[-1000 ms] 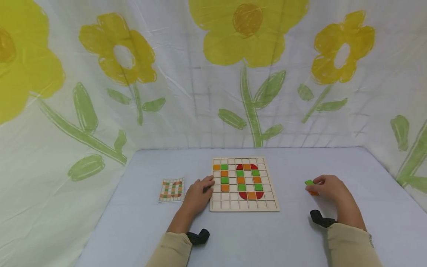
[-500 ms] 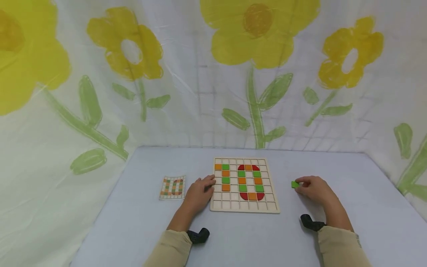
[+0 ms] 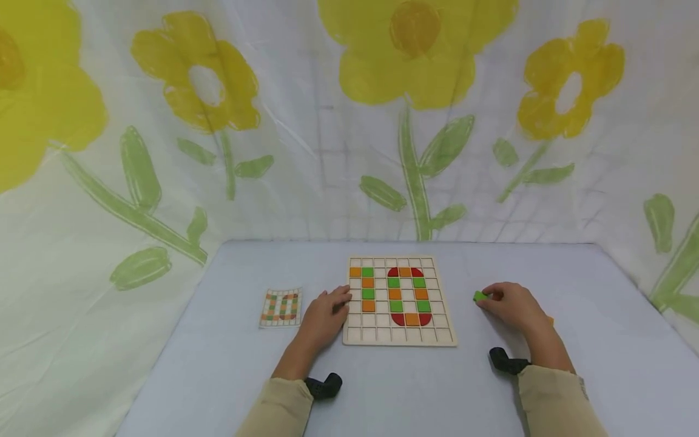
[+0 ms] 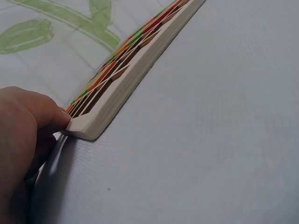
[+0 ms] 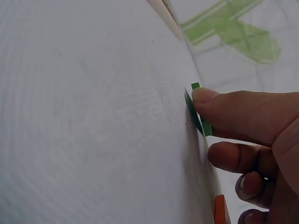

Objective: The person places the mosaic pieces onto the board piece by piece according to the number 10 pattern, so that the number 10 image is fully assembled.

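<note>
A pale wooden grid board (image 3: 377, 334) lies on the table with orange, green and red tiles set in it, forming a "10". My left hand (image 3: 323, 321) rests at the board's left edge, fingertips touching it. In the left wrist view, a digit (image 4: 49, 112) touches the board's corner (image 4: 86, 127). To the right of the board, my right hand (image 3: 513, 308) pinches a green tile (image 3: 480, 296) between thumb and finger. The right wrist view shows this green tile (image 5: 207, 127) tilted, close to the table. An orange tile (image 3: 550, 320) is mostly hidden behind the right hand.
A small pattern card (image 3: 281, 308) showing a similar "10" lies left of the left hand. The white table (image 3: 415, 388) ends at the back against a hanging sheet (image 3: 284, 206) painted with yellow flowers.
My right hand has moved left with the green tile. An orange tile earlier visible below the green one is no longer there; one now shows behind the hand. The left hand stays.
</note>
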The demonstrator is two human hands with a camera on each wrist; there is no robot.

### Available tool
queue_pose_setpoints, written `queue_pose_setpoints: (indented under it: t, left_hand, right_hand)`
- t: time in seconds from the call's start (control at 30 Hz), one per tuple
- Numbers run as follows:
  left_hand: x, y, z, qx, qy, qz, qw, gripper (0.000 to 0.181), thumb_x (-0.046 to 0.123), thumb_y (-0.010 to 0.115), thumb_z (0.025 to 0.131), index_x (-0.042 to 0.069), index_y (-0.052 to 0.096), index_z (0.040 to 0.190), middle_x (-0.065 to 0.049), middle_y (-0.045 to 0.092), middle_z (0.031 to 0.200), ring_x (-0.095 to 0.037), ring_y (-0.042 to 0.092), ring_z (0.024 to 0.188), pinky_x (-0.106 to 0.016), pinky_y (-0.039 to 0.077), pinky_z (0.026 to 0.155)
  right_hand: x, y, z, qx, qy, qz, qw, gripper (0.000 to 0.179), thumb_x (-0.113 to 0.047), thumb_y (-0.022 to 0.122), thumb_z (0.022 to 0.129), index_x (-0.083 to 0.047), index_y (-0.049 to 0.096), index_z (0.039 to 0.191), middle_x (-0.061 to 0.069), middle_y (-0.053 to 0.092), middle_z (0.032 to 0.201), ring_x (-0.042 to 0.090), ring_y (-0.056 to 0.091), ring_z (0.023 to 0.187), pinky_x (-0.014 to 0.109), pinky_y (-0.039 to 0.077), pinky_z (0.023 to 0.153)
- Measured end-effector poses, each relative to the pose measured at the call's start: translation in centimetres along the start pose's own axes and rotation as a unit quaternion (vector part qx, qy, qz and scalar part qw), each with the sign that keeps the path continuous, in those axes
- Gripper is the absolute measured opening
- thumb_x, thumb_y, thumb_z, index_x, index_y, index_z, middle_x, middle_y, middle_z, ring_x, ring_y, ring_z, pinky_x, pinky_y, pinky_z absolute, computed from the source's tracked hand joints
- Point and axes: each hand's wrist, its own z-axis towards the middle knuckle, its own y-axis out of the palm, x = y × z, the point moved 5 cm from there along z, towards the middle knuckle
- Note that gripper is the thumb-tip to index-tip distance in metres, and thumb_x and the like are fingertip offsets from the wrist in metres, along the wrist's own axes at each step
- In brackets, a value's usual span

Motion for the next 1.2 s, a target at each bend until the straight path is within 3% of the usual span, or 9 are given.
queue_pose_setpoints:
  t: [0.3, 0.47, 0.63, 0.8, 0.97, 1.2]
  left_hand:
    - [0.1, -0.1, -0.1, -0.007, 0.0, -0.002, 1.0, 0.032, 0.017, 0.06, 0.097, 0.011, 0.067, 0.127, 0.0, 0.054, 0.145, -0.021, 0.048, 0.137, -0.046, 0.028, 0.121]
    - [0.1, 0.0, 0.0, -0.008, -0.003, -0.004, 1.0, 0.032, 0.017, 0.061, 0.097, 0.011, 0.067, 0.127, 0.001, 0.054, 0.145, -0.021, 0.048, 0.137, -0.045, 0.027, 0.122]
    - [-0.2, 0.4, 0.0, -0.014, -0.006, -0.011, 0.9998, 0.032, 0.018, 0.06, 0.097, 0.011, 0.067, 0.127, 0.002, 0.054, 0.145, -0.02, 0.047, 0.138, -0.046, 0.027, 0.122]
    - [-0.3, 0.7, 0.0, -0.014, -0.001, -0.007, 0.9999, 0.032, 0.019, 0.06, 0.097, 0.013, 0.067, 0.127, 0.003, 0.054, 0.145, -0.022, 0.047, 0.138, -0.048, 0.029, 0.12]
    - [0.1, 0.4, 0.1, -0.013, 0.0, -0.005, 0.9999, 0.032, 0.019, 0.06, 0.097, 0.013, 0.067, 0.128, 0.003, 0.054, 0.145, -0.024, 0.046, 0.139, -0.051, 0.03, 0.119]
    - [0.1, -0.2, 0.2, -0.013, 0.013, -0.004, 0.9998, 0.031, 0.016, 0.061, 0.097, 0.011, 0.068, 0.127, 0.001, 0.055, 0.144, -0.025, 0.047, 0.137, -0.051, 0.031, 0.119]
  right_hand:
    - [-1.6, 0.5, 0.2, -0.008, 0.003, 0.01, 0.9999, 0.042, -0.033, 0.073, 0.087, 0.0, 0.07, 0.114, 0.008, 0.062, 0.09, 0.022, 0.052, 0.082, 0.03, 0.042, 0.064]
    - [-5.8, 1.6, 0.3, -0.009, -0.032, 0.025, 0.9991, 0.036, -0.029, 0.073, 0.088, -0.004, 0.071, 0.113, 0.004, 0.06, 0.086, 0.021, 0.052, 0.083, 0.029, 0.041, 0.063]
    - [-12.4, 4.8, 0.2, -0.032, -0.109, 0.038, 0.9928, 0.026, -0.027, 0.076, 0.085, -0.011, 0.075, 0.106, -0.003, 0.06, 0.082, 0.017, 0.052, 0.082, 0.029, 0.046, 0.068]
    - [-17.3, 7.5, -0.1, -0.053, -0.161, 0.043, 0.9845, 0.021, -0.024, 0.079, 0.083, -0.013, 0.077, 0.101, -0.008, 0.059, 0.073, 0.012, 0.051, 0.07, 0.026, 0.046, 0.06]
    - [-19.6, 8.9, -0.1, -0.071, -0.177, 0.029, 0.9812, 0.025, -0.027, 0.082, 0.08, -0.011, 0.077, 0.1, -0.007, 0.056, 0.066, 0.011, 0.048, 0.064, 0.024, 0.041, 0.055]
    - [-20.7, 9.4, -0.2, -0.07, -0.196, 0.004, 0.9782, 0.022, -0.028, 0.081, 0.081, -0.014, 0.076, 0.098, -0.007, 0.054, 0.067, 0.011, 0.048, 0.064, 0.025, 0.04, 0.056]
